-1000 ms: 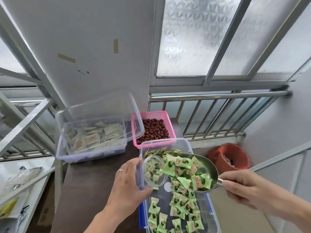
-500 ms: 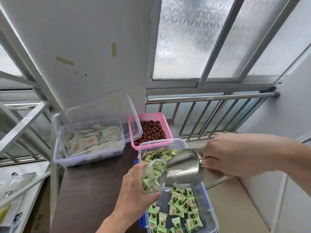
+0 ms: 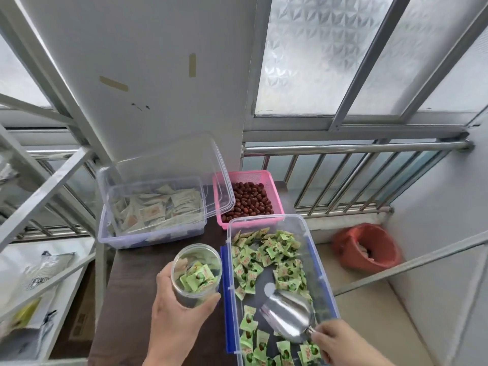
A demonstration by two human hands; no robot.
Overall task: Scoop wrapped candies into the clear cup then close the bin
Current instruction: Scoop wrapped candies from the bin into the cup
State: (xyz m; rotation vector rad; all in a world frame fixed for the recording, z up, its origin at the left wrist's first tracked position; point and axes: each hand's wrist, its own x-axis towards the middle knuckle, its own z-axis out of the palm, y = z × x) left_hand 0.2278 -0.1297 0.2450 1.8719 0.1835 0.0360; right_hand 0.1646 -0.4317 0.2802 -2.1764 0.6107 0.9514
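Observation:
My left hand (image 3: 177, 318) grips the clear cup (image 3: 196, 274), upright over the dark table just left of the open bin. Green wrapped candies (image 3: 198, 277) fill part of the cup. The clear bin with a blue rim (image 3: 320, 262) holds many loose green candies (image 3: 266, 253). My right hand (image 3: 343, 344) holds the handle of a metal scoop (image 3: 289, 314), which lies empty inside the bin, mouth pointing away from me. No lid for this bin shows.
Behind stands a clear box of pale sachets (image 3: 153, 215) with its lid (image 3: 171, 170) propped open, and a pink basket of red dates (image 3: 248, 202). A red bucket (image 3: 367, 247) sits on the floor at right. A metal railing (image 3: 343, 149) runs behind.
The scoop tipped its candies into the cup, then dropped back into the bin, empty. My left hand moved the cup left, off the bin, and set it upright.

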